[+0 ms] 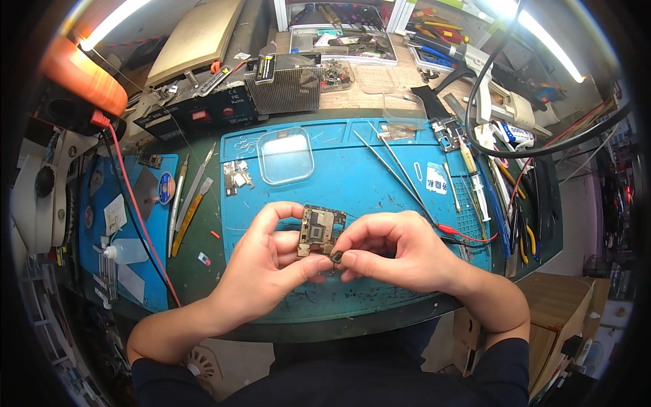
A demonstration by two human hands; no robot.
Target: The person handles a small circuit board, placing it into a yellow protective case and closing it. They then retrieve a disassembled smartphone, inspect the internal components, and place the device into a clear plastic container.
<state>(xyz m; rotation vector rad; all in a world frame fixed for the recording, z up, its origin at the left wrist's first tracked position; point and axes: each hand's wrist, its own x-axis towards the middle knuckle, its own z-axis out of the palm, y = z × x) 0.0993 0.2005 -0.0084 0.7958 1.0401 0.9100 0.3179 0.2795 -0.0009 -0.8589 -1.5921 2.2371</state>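
My left hand grips a small gold-toned circuit board upright by its left side and lower edge, above the blue silicone mat. My right hand is closed at the board's lower right corner, pinching a small dark part between thumb and index finger; I cannot tell whether that part is attached to the board.
A clear plastic box, board pieces, tweezers and probe leads lie around my hands. Cutters, syringes and pliers line the right. Knives and a bottle sit left; an instrument and heatsink stand behind.
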